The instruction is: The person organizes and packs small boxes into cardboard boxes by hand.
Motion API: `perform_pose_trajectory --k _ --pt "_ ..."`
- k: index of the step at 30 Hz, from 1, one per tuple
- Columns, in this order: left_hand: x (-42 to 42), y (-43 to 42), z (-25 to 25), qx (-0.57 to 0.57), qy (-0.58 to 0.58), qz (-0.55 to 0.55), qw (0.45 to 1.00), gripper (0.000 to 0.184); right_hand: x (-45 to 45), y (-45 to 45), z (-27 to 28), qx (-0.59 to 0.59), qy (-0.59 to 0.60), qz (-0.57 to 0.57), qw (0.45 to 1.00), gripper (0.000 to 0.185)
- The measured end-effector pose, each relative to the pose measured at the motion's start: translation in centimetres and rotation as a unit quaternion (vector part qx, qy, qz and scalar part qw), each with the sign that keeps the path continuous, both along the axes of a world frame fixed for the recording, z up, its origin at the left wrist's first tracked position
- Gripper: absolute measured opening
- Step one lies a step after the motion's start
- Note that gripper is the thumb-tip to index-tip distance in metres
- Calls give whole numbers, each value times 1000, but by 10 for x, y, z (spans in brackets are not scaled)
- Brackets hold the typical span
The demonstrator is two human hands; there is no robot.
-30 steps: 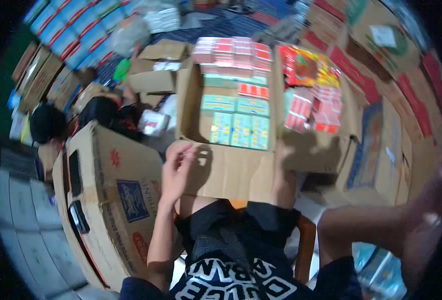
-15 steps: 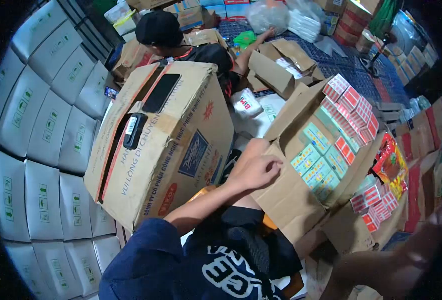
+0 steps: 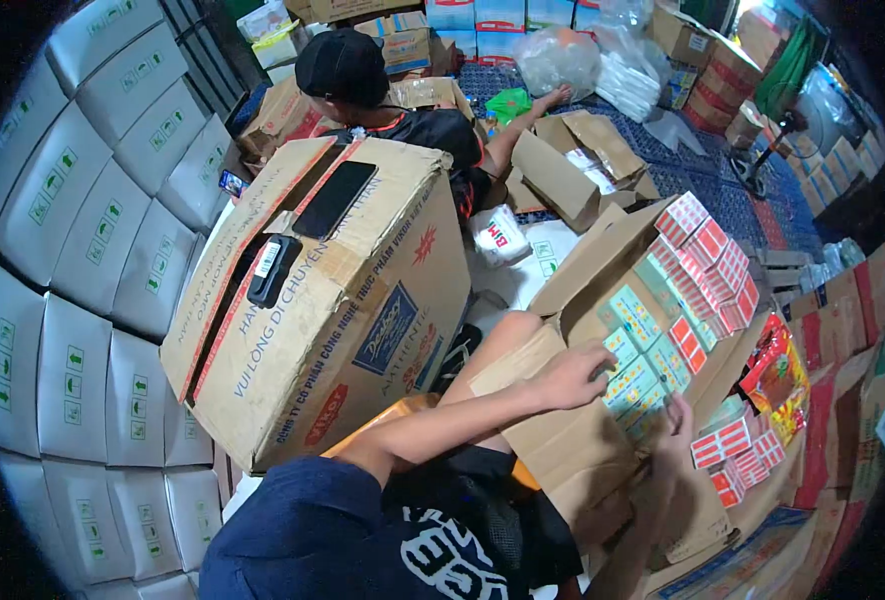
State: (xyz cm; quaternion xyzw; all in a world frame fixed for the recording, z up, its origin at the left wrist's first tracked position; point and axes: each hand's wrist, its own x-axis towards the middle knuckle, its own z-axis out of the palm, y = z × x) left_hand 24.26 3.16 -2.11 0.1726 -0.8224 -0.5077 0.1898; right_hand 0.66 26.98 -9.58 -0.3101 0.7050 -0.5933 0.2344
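Note:
My left hand [image 3: 575, 377] is over the near left edge of an open cardboard box [image 3: 570, 430], its fingers curled beside the green boxes; what they hold, if anything, is hidden. My right hand [image 3: 675, 425] reaches over the near right part of the same box, fingers at the green boxes [image 3: 643, 382], its grip unclear. Inside, red-and-white boxes [image 3: 708, 262] are stacked at the far end, and a red box [image 3: 688, 343] lies beside the green ones. More red-and-white boxes [image 3: 738, 460] and a red-yellow packet [image 3: 775, 375] lie to the right.
A large closed carton [image 3: 293, 370] with a black phone [image 3: 335, 200] and a black device [image 3: 275, 270] on top stands at the left. Behind it sits a person in a black cap [image 3: 343, 68]. White cartons [image 3: 73, 380] line the left side; a fan [image 3: 788, 125] stands far right.
The view has swung left. My left hand has moved from the flap to the box's contents, and my right hand has come from the right side to the green boxes.

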Motion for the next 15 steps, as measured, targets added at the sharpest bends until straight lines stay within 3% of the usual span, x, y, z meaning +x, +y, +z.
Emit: perform_pose_trajectory --k 1,2,4,7,8,9,11,12,15 --pt "-16 -4 -12 -33 14 12 999 39 5 -3 -2 0 -1 3 1000 41" --pt "-34 -6 -26 -64 27 24 997 47 23 -7 -2 48 137 -42 989 46" --pt "-64 -9 -45 -100 39 41 993 55 55 -24 4 131 400 -129 898 55" --pt "-96 -8 -54 -95 -175 72 977 103 60 -41 3 173 462 -148 857 61" --pt "-99 -7 -58 -97 -175 72 977 103 60 -46 3 196 494 -156 833 64" --pt "-98 -6 -50 -74 -234 46 968 116 58 -51 5 195 494 -157 832 64" --pt "-95 -1 -39 -26 -349 -17 937 143 54 -55 7 113 234 -149 954 67" --pt "-97 0 -43 -27 -348 -30 937 143 53 -51 8 69 95 -148 982 68" --pt "-111 -14 -67 -6 -361 -21 932 159 46 -53 -13 72 8 -236 969 68"
